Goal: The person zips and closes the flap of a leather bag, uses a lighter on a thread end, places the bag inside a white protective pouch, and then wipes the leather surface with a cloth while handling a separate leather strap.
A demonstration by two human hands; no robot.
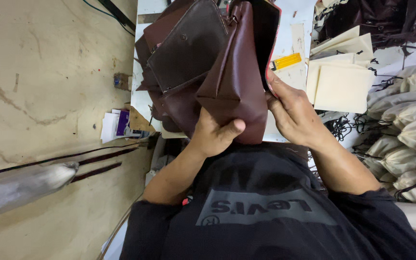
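Maroon leather bag (232, 72), dark flap, left hand (213, 135) and right hand (292, 113) grips clamped on it

A white worktable (294, 19) stands beside a worn beige floor (49, 72). Cream fabric pieces (343, 86) lie stacked on the table's right part; beyond them, pale drawstring bags (405, 125) pile up. Paper scraps (116, 125) lie at the table's left edge.

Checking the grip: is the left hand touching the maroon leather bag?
Touching. The head view shows the left hand gripping the bottom of the maroon bag.
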